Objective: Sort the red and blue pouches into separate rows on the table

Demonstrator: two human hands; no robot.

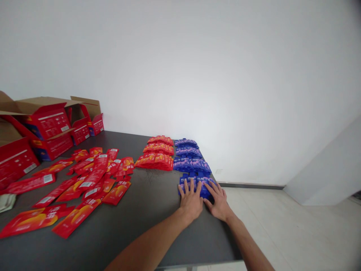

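We are resting our left hand (192, 202) and right hand (219, 202) on the nearest row of blue packets (200, 180), by the right edge of the table (141, 209), fingers spread apart. Three more blue rows (188, 152) are lying beyond, with red rows (158, 149) to their left and loose red packets (94, 175) farther left.

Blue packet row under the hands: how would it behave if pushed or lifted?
The blue packet row would probably fan or slide apart if lifted: its packets overlap, and no band shows. Unlikely to roll or tip, since it lies low on the table. Likely light, as its packets look thin.
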